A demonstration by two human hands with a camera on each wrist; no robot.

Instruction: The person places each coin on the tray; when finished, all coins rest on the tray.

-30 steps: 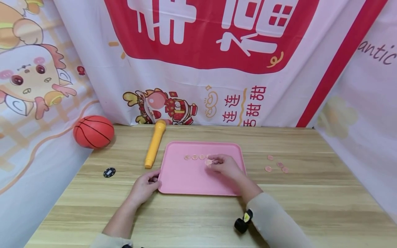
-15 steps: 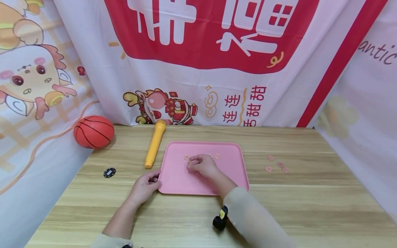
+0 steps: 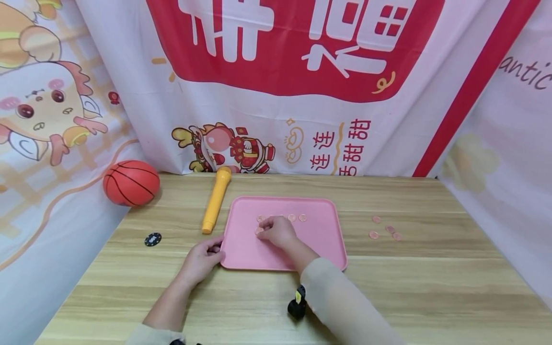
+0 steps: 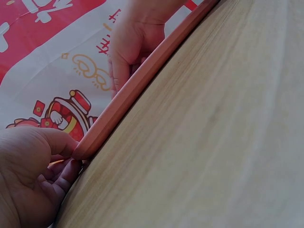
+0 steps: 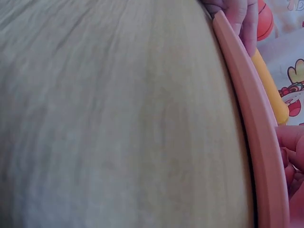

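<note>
**Coins being laid out on the pink tray**

Wooden table (image 3: 431,278), printed festive banners behind. Left hand (image 3: 200,261) grips the near-left corner of the pink tray (image 3: 321,239), steadying it. Right hand (image 3: 278,231) pinches a small coin (image 3: 258,231) below the row of coins (image 3: 297,217). Judged: placing step; next needs a clean release, then reaching the loose coins (image 3: 385,230) well right.
</note>
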